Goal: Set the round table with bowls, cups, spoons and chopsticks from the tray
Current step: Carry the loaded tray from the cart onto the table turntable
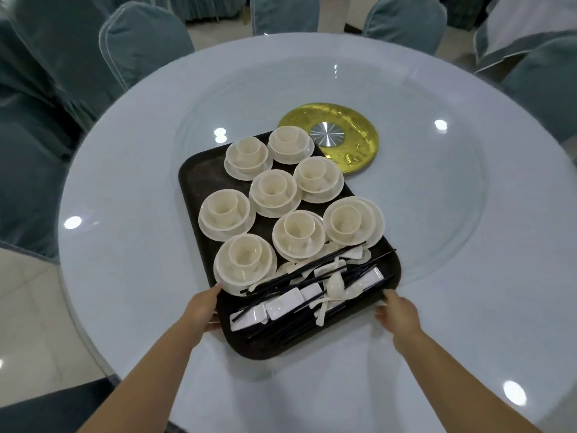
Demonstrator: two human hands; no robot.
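Gripping the near corners of a dark brown rectangular plastic tray (pixel 199 170), the person's two bare hands frame its short edge: the left hand (pixel 204 307) curls round the near-left rim with the thumb lying along the top, and the right hand (pixel 398 314) pinches the near-right rim, fingers wrapped under it. The tray rests on the round table (pixel 125 276), which is covered in pale blue-white cloth under a large clear glass turntable (pixel 437 214); its far corner overlaps a gold disc with a silver metal hub (pixel 352 142) at the table's centre. Eight sets of cream-coloured small cups (pixel 273 185), each cup standing inside a shallow cream bowl (pixel 371 226) on a saucer, fill the far and middle part of the tray. At the near end lies a loose heap of thin black chopsticks (pixel 315 270), white ceramic spoons (pixel 334 284) and white rectangular chopstick rests (pixel 285 303), crossing one another. Chairs in grey-blue fabric covers (pixel 140 42) stand round the far side of the table, and light floor tiles (pixel 28 307) show at the left.
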